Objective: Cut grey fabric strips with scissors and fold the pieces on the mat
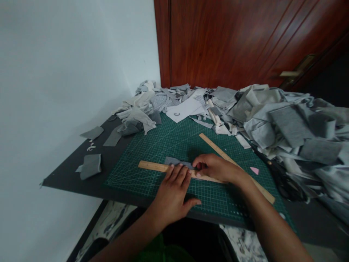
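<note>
My left hand (176, 194) lies flat with its fingers spread, pressing a wooden ruler (152, 166) down on the green cutting mat (131, 180). Under and just beyond that ruler is a small piece of grey fabric (174, 160). My right hand (211, 167) rests over the ruler's right part, at the fabric's right end. Its thumb and fingers are curled together in a pinch; whatever lies between them is hidden. A second wooden ruler (218, 149) runs diagonally across the mat, passing behind my right forearm.
Heaped grey fabric scraps (289, 123) line the table's back and right side. Black-handled scissors (286, 185) lie at the right, near a pink triangular piece (254, 170). White paper (188, 109) is at the back. Loose grey pieces (91, 166) lie left on the dark tabletop (65, 178).
</note>
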The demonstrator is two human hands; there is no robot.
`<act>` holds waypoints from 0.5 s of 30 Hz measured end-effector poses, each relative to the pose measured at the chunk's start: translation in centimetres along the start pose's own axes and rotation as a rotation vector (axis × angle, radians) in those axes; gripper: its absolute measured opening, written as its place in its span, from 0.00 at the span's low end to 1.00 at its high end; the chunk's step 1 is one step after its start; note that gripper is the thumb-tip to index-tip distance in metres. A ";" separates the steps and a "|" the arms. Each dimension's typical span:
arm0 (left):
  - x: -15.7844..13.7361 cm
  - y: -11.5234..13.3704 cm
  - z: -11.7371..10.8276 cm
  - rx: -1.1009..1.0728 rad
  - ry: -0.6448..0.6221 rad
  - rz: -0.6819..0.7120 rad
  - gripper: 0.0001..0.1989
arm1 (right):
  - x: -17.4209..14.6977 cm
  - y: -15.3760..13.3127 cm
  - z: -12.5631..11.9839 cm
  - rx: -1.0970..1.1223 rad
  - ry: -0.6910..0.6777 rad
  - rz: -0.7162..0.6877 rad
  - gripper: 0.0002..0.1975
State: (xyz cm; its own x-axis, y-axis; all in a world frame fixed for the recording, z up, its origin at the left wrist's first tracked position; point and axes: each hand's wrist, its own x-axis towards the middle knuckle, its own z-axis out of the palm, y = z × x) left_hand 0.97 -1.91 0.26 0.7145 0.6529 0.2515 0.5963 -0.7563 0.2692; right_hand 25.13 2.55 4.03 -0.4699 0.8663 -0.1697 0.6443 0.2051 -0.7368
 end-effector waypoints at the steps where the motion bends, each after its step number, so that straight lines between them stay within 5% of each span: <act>1: 0.0 0.3 0.2 -0.004 -0.002 -0.016 0.42 | -0.2 0.2 -0.5 -0.044 0.029 0.019 0.10; 7: -0.1 0.1 0.5 -0.008 0.003 -0.028 0.40 | -2.0 2.6 -3.8 -0.550 0.487 0.478 0.09; 15: -0.1 0.0 0.3 0.013 -0.029 -0.009 0.44 | -1.2 3.8 -3.4 -0.455 0.437 0.567 0.03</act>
State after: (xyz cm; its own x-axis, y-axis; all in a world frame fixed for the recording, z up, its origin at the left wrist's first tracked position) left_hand 1.00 -1.96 -0.08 0.7192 0.6585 0.2216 0.6075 -0.7508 0.2593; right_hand 30.24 3.81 3.67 0.2132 0.9722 -0.0967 0.9358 -0.2317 -0.2657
